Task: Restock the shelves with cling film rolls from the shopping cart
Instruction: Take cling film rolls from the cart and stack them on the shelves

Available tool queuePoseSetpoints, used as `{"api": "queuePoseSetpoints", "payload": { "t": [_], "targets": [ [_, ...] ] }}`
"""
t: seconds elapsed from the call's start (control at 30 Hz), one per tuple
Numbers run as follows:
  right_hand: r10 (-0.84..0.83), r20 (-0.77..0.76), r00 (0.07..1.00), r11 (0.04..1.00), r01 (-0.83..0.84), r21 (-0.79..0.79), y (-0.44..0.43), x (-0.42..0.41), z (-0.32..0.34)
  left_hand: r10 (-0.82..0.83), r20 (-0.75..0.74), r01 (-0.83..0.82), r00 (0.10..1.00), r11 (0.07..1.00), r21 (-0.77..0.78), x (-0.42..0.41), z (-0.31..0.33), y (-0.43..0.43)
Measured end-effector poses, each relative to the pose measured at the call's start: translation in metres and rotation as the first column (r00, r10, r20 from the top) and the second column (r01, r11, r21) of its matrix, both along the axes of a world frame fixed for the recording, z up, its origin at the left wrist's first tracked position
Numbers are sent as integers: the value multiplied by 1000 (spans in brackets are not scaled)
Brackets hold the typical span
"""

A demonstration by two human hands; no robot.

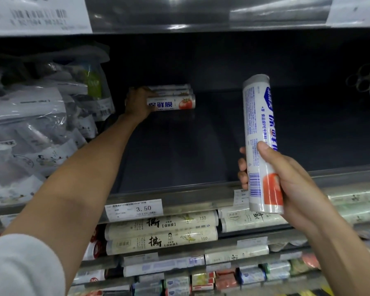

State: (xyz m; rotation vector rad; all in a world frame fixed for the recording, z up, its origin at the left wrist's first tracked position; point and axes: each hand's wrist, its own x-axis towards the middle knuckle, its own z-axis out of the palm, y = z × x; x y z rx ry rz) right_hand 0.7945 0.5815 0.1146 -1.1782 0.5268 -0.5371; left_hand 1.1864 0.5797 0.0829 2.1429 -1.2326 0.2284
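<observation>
My left hand (138, 102) reaches deep into the dark shelf (179, 150) and grips the left end of a white cling film roll (175, 102) with a tomato picture. That roll lies at the front of a small stack of like rolls (171, 88) at the back of the shelf. My right hand (286, 174) holds a second cling film roll (262, 142) upright in front of the shelf's right half, thumb across its blue-and-white label, with the barcode near the bottom. The shopping cart is out of view.
Bagged goods in clear plastic (30, 129) crowd the left of the shelf. Dark tube ends (367, 82) show at the far right. A price tag reading 3.50 (134, 209) sits on the shelf edge. Lower shelves hold pale wrapped rolls (160, 231) and small packs (201, 278).
</observation>
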Motion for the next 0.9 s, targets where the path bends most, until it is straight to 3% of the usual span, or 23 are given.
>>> {"api": "queuePoseSetpoints", "payload": {
  "t": [0.17,0.27,0.37,0.57,0.63,0.73,0.9],
  "targets": [
    [9,-9,1000,1000,-9,-3,4,0,1,35,33,-36,999,999,26,-10,5,1],
    [29,-26,999,1000,-29,2,4,-3,4,52,-69,-49,996,998,40,-28,16,10],
    [60,-66,996,998,-61,-13,0,-4,12,68,-162,-79,984,995,-64,-67,34,44],
    [210,-290,934,938,-276,-211,-26,31,31,118,77,-100,990,973,-206,-186,-6,175],
    [178,-410,895,851,-349,-393,-38,52,33,173,273,-128,946,976,-173,-194,-34,195],
    [74,-476,876,633,-410,-656,-56,91,25,209,530,-129,822,975,-184,-178,-58,195],
    [-69,-499,864,341,-450,-825,-77,149,-1,274,634,-82,723,945,-315,-165,-70,186]
  ]
}}
